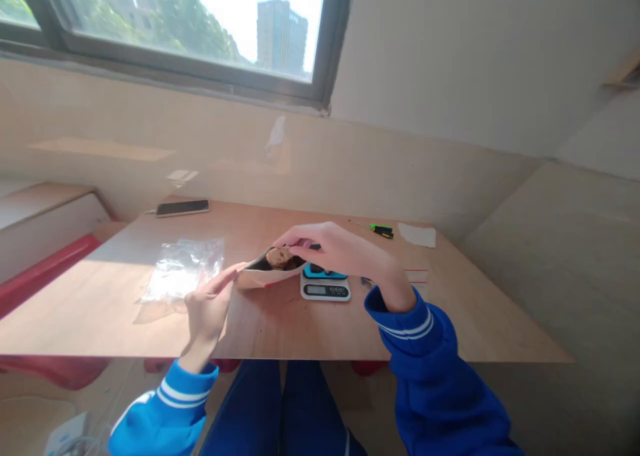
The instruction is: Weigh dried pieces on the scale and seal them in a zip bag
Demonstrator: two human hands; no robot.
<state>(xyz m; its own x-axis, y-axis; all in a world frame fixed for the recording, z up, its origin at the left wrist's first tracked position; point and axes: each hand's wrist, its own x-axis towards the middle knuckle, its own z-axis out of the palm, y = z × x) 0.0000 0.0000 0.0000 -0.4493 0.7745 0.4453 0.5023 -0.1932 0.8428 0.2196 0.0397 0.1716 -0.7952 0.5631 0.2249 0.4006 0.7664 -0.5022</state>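
While I am watching from the head view, the scene is reading so:
Pouch: small tan paper pouch (260, 276), mouth open, hanging just above the wooden table (280, 323) beside the white digital scale (325, 288).
Left hand (207, 307): pinching its near edge.
Right hand (335, 248): fingers closing on a brown crumbly lump (279, 256) at the mouth.
Handling: looking light, floppy; I am judging the rim safest.

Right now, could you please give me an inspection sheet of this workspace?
Surface: wooden tabletop, partly sunlit.
Job's things: open pouch with brown pieces at its mouth; small digital scale beside it.
Clutter: clear plastic bags, phone, green-handled tool, white paper.
Hands: left hand steadies the pouch; right hand fingers at its mouth.
Cables: nothing seen on the tabletop.
Surroundings: window, beige wall.
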